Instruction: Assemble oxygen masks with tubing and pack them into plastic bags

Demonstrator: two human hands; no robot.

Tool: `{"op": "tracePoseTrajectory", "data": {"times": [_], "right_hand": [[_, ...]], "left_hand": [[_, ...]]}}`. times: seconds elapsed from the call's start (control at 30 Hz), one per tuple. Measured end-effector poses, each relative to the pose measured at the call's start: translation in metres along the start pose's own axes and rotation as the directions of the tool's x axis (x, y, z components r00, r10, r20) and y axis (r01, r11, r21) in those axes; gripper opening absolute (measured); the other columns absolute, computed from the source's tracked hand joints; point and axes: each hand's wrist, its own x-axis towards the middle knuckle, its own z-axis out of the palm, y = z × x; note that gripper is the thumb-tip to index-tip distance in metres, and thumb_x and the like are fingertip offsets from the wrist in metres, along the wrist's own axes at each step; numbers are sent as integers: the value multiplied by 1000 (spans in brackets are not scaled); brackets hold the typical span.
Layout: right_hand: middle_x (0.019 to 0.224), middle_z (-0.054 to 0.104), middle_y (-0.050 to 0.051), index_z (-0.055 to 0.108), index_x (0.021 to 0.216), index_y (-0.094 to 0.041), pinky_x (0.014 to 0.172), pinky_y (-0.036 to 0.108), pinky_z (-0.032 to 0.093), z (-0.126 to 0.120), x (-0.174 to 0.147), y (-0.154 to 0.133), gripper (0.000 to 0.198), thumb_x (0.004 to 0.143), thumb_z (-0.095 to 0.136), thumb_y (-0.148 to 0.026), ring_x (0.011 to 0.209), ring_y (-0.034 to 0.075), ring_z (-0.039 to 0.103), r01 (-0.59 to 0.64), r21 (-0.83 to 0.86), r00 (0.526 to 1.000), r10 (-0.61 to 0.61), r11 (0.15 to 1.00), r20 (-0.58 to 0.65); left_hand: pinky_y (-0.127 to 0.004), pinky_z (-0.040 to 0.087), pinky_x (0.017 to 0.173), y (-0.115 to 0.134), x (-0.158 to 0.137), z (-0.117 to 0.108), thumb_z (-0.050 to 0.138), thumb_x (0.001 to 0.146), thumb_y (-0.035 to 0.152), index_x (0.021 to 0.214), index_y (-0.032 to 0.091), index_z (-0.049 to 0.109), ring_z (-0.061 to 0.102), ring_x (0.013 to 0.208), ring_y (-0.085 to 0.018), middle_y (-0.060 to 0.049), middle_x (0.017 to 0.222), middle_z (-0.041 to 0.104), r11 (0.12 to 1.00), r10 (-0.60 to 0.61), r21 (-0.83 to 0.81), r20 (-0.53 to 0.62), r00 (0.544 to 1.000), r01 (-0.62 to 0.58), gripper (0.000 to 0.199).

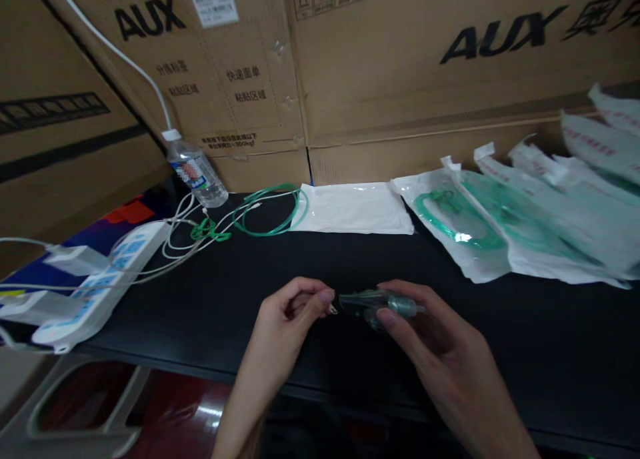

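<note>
My right hand (440, 342) grips a translucent green plastic breathing mask (363, 301) between thumb and fingers, just above the black tabletop. The mask is seen nearly edge-on, and its tapered end points left. A paler nozzle-like tip (419, 309) sticks out at its right, by my fingers. Close to the mask's left end, my left hand (295, 315) is closed in a pinch. A small pale piece (333, 309) shows at its fingertips, too small to name. A narrow gap separates the pinch from the mask.
Behind my hands lie a white packet (357, 209), coiled green tubing (270, 212) and a green strap (207, 230). Several bags of green tubing (460, 219) lie right. A water bottle (197, 172), white cables and a power strip (107, 279) are left. Cardboard boxes (425, 105) form the back.
</note>
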Motion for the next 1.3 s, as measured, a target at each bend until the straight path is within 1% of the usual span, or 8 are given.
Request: {"op": "tracePoseTrajectory", "data": {"times": [0.23,0.33,0.43,0.67,0.8,0.93,1.07,1.3], "right_hand": [[72,72,-1,68,100,-23,56,19,59,3,-2,-4,18,92,68,-39,61,14,71,4,-83,999,0,997,52],[70,69,-1,70,109,-23,55,21,57,2,-4,-7,23,95,63,-40,59,15,68,-7,-114,994,20,993,111],[69,68,-1,72,113,-25,54,23,55,1,-6,-3,26,96,63,-42,58,15,66,14,-169,991,9,986,137],[92,76,1,68,110,-29,54,22,54,2,-7,8,23,92,70,-42,64,15,70,5,-212,989,26,977,145],[99,77,-1,64,116,-32,69,22,59,0,-7,7,24,92,69,-35,80,16,75,4,-188,984,29,982,173],[93,77,-2,60,125,-32,68,22,60,-2,-7,8,33,92,65,-31,73,14,75,-54,-148,976,83,988,200],[74,71,-5,63,115,-28,58,19,54,-1,-6,7,25,91,66,-30,60,12,68,-68,-149,971,99,987,218],[72,67,-6,66,105,-27,56,19,49,-2,-7,1,19,86,65,-25,60,12,65,-60,-215,965,112,975,236]], "left_hand": [[-21,48,58,3,-3,1,77,82,32,96,17,69,63,60,-11,4,67,67,991,41,-124,-10,999,-42,22],[-21,49,59,6,-5,1,75,86,33,88,15,73,62,61,-11,2,67,67,996,31,-86,72,997,-24,18],[-20,49,59,8,-6,1,73,87,33,82,15,76,61,61,-11,1,65,67,998,33,-50,64,997,-29,18],[-17,48,56,4,-6,4,74,83,24,82,20,84,61,58,-10,0,68,74,997,-15,77,98,995,7,10],[-16,52,65,3,-6,0,75,84,24,95,26,87,70,72,-12,-1,82,80,994,-5,111,114,993,-7,16],[-16,55,78,0,-6,-5,81,82,25,98,30,86,76,87,-14,0,94,84,998,-55,14,72,996,54,18],[-10,55,76,-7,-6,-9,84,82,29,91,31,86,77,81,-10,3,83,83,993,-43,-106,-19,999,40,10],[-7,53,70,-5,-8,-10,92,74,33,86,26,86,74,74,-8,2,77,82,973,-82,-220,-17,997,76,14]]}}
